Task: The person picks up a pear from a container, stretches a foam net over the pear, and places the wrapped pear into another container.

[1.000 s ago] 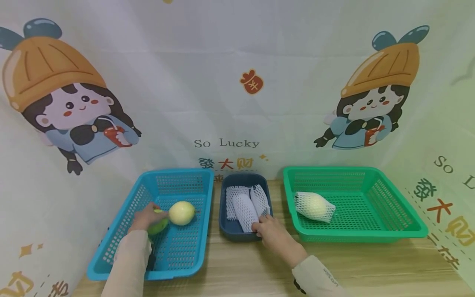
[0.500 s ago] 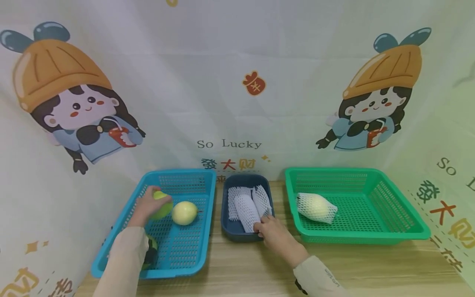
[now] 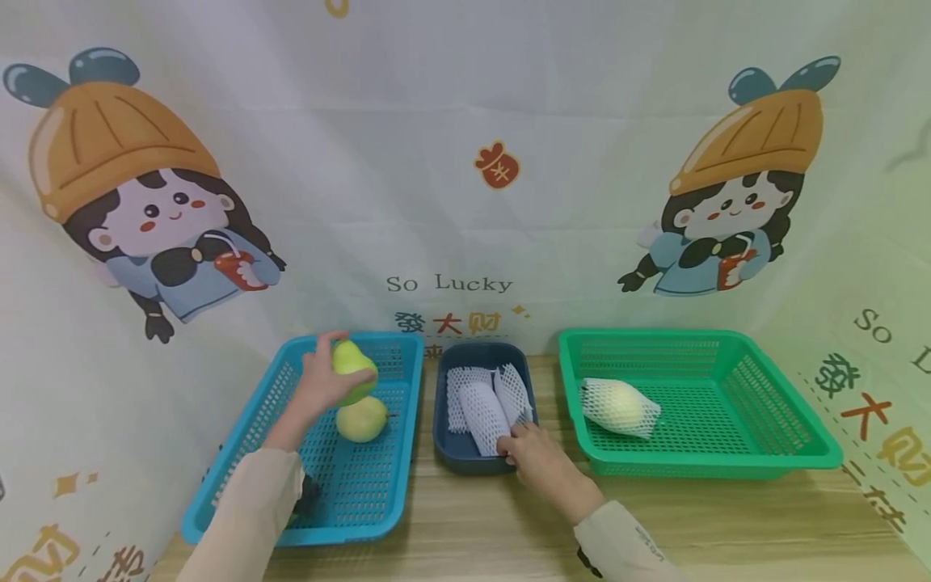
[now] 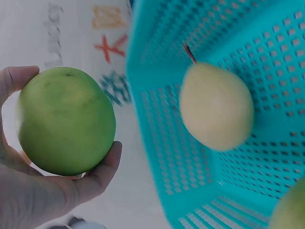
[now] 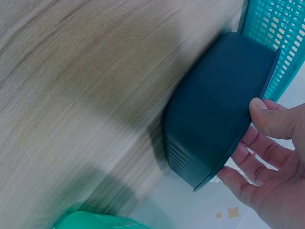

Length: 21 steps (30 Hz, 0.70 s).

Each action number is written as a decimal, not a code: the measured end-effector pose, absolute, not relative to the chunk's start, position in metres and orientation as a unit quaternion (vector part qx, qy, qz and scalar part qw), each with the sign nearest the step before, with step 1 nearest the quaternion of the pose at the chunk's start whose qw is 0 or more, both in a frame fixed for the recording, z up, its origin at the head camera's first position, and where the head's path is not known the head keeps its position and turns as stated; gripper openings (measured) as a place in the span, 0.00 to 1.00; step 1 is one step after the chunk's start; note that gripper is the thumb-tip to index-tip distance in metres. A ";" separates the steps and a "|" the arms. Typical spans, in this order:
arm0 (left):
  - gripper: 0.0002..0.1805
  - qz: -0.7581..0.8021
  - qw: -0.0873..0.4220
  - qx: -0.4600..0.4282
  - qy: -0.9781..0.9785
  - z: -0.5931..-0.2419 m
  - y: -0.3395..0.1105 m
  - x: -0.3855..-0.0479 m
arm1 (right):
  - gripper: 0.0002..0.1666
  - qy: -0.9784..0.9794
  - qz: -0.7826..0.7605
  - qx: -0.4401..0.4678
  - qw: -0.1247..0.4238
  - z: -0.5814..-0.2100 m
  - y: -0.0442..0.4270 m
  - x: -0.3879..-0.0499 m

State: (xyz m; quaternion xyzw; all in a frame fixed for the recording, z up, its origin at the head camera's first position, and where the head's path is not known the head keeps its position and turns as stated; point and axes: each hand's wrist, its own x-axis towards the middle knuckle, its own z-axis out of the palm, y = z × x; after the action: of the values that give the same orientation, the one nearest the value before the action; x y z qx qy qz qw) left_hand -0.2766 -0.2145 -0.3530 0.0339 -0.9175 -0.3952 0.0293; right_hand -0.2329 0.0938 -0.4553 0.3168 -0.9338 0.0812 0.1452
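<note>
My left hand [image 3: 325, 380] holds a smooth green pear-shaped fruit [image 4: 66, 121] above the blue basket [image 3: 396, 485], thumb on one side and fingers on the other. Inside that basket lies a pale yellow pear [image 4: 217, 107] with a thin stem, just below the held fruit in the head view. My right hand [image 3: 537, 457] grips the near right rim of a dark blue tub [image 5: 214, 100]; the thumb is outside the rim and the fingers reach inside. White foam net sleeves [image 3: 482, 412] lie in the tub, close to those fingers.
On the right stands a green basket [image 3: 727, 462] with a pale fruit in a foam net [image 3: 621, 406]. A dark object [image 3: 309, 497] sits low in the blue basket, partly behind the left sleeve. A printed cloth [image 3: 451, 202] hangs behind the wooden table [image 3: 465, 517].
My left hand has lifted the green fruit from the blue basket and carried it up and to the right, over the pale pear. My right hand has stayed on the tub rim.
</note>
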 end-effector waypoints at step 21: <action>0.48 -0.403 0.056 -0.179 -0.896 -0.375 -0.109 -0.188 | 0.07 -0.931 0.074 0.323 0.155 -0.455 0.093 -0.233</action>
State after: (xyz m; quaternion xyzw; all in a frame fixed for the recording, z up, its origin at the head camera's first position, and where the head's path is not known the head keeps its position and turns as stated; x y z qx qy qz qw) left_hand -0.1879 -0.1094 -0.3748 -0.1788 -0.8958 -0.4029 0.0565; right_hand -0.2327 0.0930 -0.4547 0.3233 -0.9306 0.0743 0.1546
